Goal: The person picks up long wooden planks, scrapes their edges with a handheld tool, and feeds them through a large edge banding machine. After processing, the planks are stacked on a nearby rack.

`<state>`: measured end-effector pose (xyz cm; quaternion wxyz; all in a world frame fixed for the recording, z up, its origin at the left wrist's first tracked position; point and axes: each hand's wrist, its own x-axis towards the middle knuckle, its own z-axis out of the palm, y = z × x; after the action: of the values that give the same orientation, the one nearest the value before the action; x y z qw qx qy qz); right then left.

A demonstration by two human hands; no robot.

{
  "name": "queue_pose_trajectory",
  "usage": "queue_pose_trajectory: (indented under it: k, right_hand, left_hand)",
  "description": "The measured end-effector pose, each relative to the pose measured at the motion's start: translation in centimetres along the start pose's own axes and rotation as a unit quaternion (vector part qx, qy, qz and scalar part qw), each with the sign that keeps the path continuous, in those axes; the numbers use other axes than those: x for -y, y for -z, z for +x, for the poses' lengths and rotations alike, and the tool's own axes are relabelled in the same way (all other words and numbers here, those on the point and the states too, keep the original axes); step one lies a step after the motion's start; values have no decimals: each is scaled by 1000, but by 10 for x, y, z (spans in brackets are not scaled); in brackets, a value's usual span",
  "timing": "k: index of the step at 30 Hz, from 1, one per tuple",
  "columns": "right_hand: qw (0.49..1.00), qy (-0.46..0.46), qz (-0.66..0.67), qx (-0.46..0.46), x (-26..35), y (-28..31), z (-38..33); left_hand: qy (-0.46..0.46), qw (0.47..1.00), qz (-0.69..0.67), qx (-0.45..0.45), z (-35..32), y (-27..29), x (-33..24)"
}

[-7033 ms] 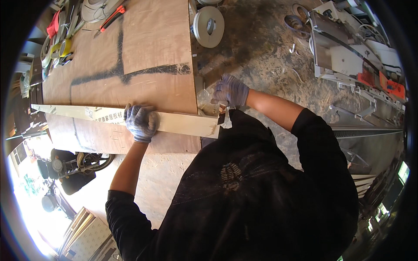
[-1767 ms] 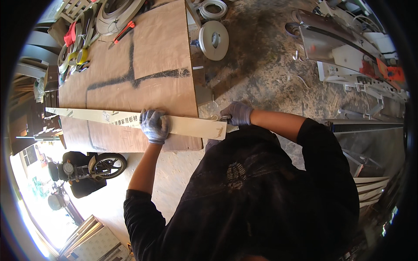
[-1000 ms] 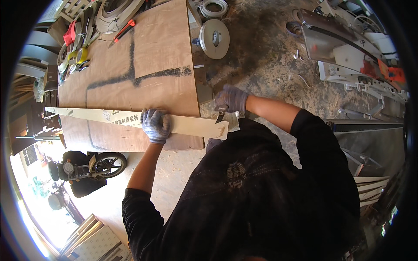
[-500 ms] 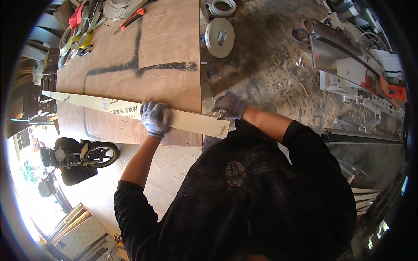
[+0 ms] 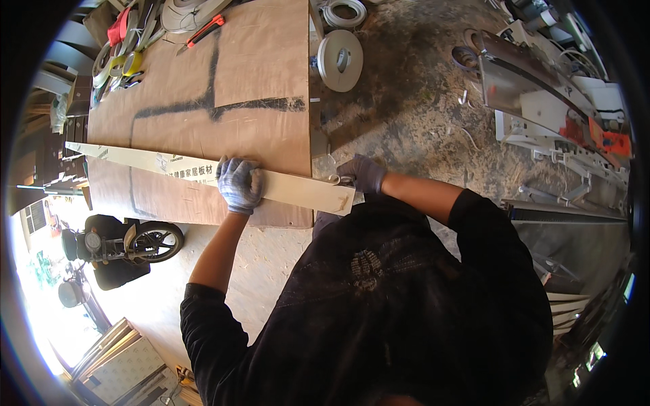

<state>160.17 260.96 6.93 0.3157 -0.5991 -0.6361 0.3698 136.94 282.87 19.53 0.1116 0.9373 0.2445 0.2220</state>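
A long, narrow pale board (image 5: 308,191) with printing on its film lies slantwise across the wooden-topped table, its right end jutting past the table edge. My left hand (image 5: 240,185), in a grey-white knit glove, is closed around the board near its middle. Beside the right end, my gloved right hand (image 5: 366,174) is closed at the board's far long edge. A small pale curl (image 5: 334,179) of thin strip stands at that edge by my right fingers. Whatever the right fingers grip is hidden.
An orange-red utility knife (image 5: 203,32) lies on the brown table top (image 5: 264,74), with tape rolls (image 5: 125,65) at its left. A white roll of banding (image 5: 340,61) is off the right edge. A motorcycle (image 5: 125,243) stands left; a metal-topped machine (image 5: 521,88) stands right.
My right hand has shifted slightly right and toward me along the board's end. The left hand keeps its hold, and the board has barely moved.
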Motion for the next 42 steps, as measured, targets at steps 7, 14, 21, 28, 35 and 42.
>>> queue_pose_trajectory:
  k: [7,14,21,28,35,42]
  right_hand:
    - [933,202,-267,-132,-10,50,47]
    - [989,96,-107,-28,-5,30,19]
    - [998,-22,-55,33,8,22,-5]
    - [986,79,-148,-17,-2,11,16]
    - [896,59,-374,-232,10,85,92]
    - [965,-155,-152,-145,9,110,55]
  left_hand:
    - [-8,1000,8,-5,0,0,2]
    - [0,1000,10,-12,0,-1,0]
    - [1,1000,5,-14,1,0,-1]
    - [-5,1000,-2,-11,2,0,0]
    - [-9,1000,7,-1,0,-2,-3]
    - [-19,1000,-8,-4,2,-2,-12]
